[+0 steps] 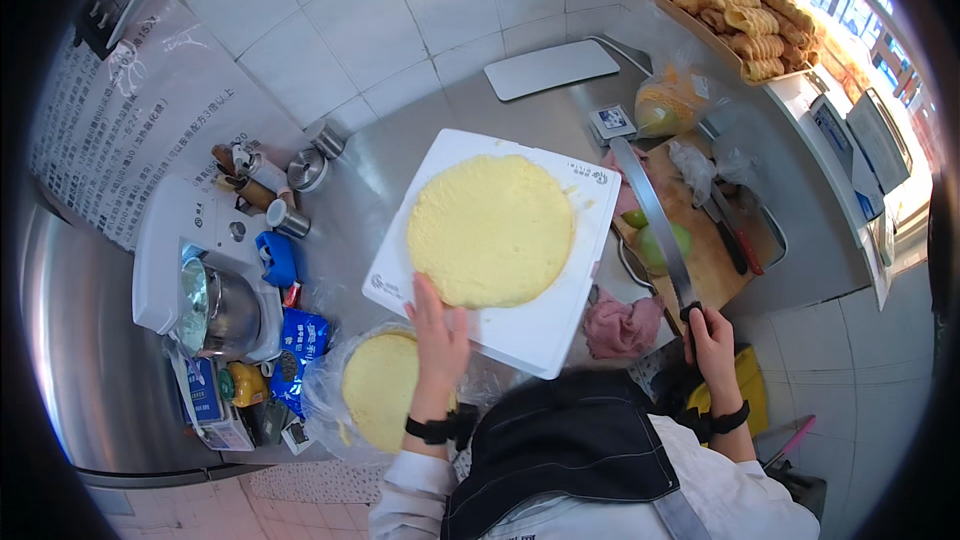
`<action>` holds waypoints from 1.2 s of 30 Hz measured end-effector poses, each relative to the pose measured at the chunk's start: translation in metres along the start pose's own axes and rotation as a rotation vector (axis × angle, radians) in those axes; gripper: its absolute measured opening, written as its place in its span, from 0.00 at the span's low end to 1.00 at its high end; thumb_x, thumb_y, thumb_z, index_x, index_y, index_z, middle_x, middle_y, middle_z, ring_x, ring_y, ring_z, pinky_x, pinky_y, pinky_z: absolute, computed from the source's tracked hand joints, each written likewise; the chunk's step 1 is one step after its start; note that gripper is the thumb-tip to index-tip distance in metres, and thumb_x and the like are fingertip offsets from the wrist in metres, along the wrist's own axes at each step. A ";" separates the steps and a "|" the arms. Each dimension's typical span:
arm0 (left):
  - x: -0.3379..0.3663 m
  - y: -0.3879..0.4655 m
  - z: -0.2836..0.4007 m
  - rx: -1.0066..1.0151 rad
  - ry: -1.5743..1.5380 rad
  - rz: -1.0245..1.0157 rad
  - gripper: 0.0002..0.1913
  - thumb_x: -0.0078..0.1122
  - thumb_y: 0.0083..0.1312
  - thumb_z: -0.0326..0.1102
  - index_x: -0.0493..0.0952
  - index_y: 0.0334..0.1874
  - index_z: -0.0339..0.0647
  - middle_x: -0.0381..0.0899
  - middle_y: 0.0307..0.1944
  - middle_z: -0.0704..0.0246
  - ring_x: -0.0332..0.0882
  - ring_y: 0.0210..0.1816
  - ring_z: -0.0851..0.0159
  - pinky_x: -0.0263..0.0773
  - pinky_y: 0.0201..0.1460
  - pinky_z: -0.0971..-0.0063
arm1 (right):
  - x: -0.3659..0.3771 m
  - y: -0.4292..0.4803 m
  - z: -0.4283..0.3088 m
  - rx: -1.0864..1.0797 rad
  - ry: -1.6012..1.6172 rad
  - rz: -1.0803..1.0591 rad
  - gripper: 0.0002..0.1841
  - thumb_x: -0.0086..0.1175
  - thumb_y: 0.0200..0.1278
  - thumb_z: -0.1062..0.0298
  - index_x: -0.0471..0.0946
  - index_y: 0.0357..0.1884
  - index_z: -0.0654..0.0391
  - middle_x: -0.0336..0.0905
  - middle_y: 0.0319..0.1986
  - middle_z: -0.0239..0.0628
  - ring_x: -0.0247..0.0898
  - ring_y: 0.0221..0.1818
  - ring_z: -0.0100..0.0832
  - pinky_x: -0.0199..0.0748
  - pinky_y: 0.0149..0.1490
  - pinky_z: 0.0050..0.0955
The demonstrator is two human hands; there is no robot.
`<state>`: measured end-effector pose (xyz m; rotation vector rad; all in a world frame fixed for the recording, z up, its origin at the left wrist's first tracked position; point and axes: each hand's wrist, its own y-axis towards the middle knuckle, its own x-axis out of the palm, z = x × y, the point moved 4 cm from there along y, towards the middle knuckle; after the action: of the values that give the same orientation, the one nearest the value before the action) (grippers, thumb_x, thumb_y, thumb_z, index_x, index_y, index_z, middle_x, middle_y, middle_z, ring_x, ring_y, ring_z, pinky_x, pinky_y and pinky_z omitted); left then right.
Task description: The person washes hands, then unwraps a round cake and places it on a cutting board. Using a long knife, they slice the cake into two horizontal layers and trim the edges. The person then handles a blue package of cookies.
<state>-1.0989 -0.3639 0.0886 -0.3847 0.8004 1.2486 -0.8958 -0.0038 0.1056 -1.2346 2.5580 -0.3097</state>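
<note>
A round yellow sponge cake layer (491, 231) lies on a square white board (517, 341), which is turned at an angle on the steel counter. My left hand (439, 330) rests with its fingers apart against the cake's near left edge. In my right hand (705, 341) is the black handle of a long cake knife (660, 221); its blade points away from me, to the right of the board. Another yellow cake layer (381, 386) lies in clear plastic below my left hand, partly hidden by my forearm.
A stand mixer (169, 255), a blue bag (300, 345) and metal canisters (289, 219) stand left. Pink cloth (622, 324), a wooden cutting board (720, 240) with green fruit (664, 247) and knives (726, 236) lie right. Pastry rolls (720, 7) fill a tray at the upper right.
</note>
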 end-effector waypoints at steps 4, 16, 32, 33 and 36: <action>-0.035 0.023 -0.009 -0.076 -0.032 0.128 0.36 0.47 0.74 0.37 0.44 0.77 0.30 0.38 0.79 0.48 0.36 0.80 0.47 0.36 0.79 0.58 | -0.008 0.007 -0.007 -0.084 -0.030 0.018 0.14 0.54 0.72 0.61 0.74 0.32 0.60 0.70 0.18 0.26 0.62 0.14 0.18 0.58 0.21 0.19; -0.032 -0.042 0.067 -0.095 -0.349 -0.062 0.12 0.51 0.71 0.27 0.79 0.53 0.33 0.81 0.53 0.57 0.79 0.54 0.58 0.72 0.59 0.70 | -0.016 0.012 -0.008 -0.196 -0.172 0.064 0.13 0.56 0.70 0.62 0.76 0.33 0.63 0.72 0.18 0.27 0.64 0.16 0.17 0.59 0.22 0.20; 0.020 -0.080 -0.018 -0.759 -1.875 -0.070 0.29 0.42 0.73 0.53 0.63 0.67 0.36 0.64 0.66 0.55 0.61 0.69 0.50 0.61 0.69 0.43 | 0.004 0.018 -0.088 -0.846 -0.728 -0.242 0.11 0.63 0.60 0.63 0.79 0.37 0.60 0.76 0.25 0.44 0.74 0.24 0.45 0.69 0.29 0.32; 0.017 -0.081 -0.024 -0.767 -1.836 0.015 0.30 0.42 0.73 0.53 0.62 0.68 0.36 0.64 0.66 0.57 0.62 0.68 0.51 0.60 0.69 0.44 | 0.008 0.019 -0.092 -0.849 -0.749 -0.268 0.11 0.63 0.60 0.63 0.79 0.37 0.59 0.77 0.25 0.44 0.74 0.25 0.46 0.70 0.30 0.33; 0.008 -0.078 -0.026 -0.724 -1.768 0.088 0.30 0.42 0.74 0.53 0.60 0.70 0.39 0.66 0.66 0.62 0.63 0.68 0.55 0.60 0.70 0.47 | 0.022 0.022 -0.100 -0.825 -0.833 -0.296 0.11 0.64 0.58 0.62 0.80 0.37 0.59 0.78 0.27 0.45 0.76 0.28 0.50 0.72 0.32 0.37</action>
<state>-1.0331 -0.3992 0.0533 0.2697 -1.1606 1.3751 -0.9597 -0.0011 0.1892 -1.5323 1.7552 1.0797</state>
